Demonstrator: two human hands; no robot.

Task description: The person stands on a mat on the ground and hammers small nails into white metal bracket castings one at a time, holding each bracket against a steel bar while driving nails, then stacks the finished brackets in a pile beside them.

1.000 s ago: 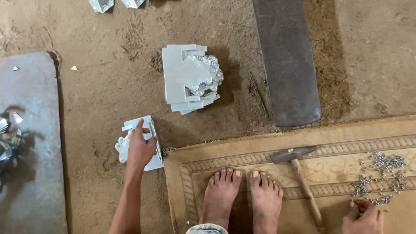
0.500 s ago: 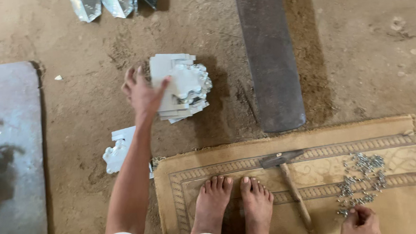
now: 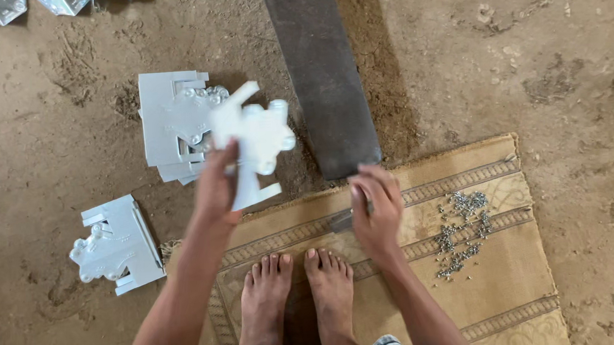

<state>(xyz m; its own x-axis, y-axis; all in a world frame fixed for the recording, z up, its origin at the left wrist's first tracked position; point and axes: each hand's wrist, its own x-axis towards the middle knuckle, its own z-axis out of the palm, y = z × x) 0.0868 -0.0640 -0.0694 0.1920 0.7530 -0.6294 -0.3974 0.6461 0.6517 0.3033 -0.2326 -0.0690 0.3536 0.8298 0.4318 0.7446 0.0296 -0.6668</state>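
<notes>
The left hand (image 3: 217, 188) holds one shiny metal piece (image 3: 253, 144) up in the air. The fingers are closed tight on its lower edge. The piece is flat, silver and has bumpy round shapes on one side. It hangs over the dirt floor (image 3: 497, 64), just in front of a stack of the same pieces (image 3: 168, 124) that lies on the ground.

The right hand (image 3: 375, 207) is curled around a small dark tool (image 3: 343, 221) on the mat (image 3: 509, 288). Most of the tool is hidden under the hand, so what kind it is cannot be told. The fingers look closed on it.

A long dark metal bar (image 3: 323, 73) lies flat on the dirt, with its near end at the top edge of the mat, right by the right hand. A little heap of small silver bits (image 3: 460, 231) sits on the mat to the right. One more metal piece (image 3: 115, 245) lies alone on the dirt to the left. Two bare feet (image 3: 299, 299) stand on the mat.

To do this well, the piece should be held by its edge so the thin metal does not bend. It likely needs to lie flat and steady on something hard. The left fingers should stay away from the spot where the tool lands. The feet are close too, so care is needed there.
</notes>
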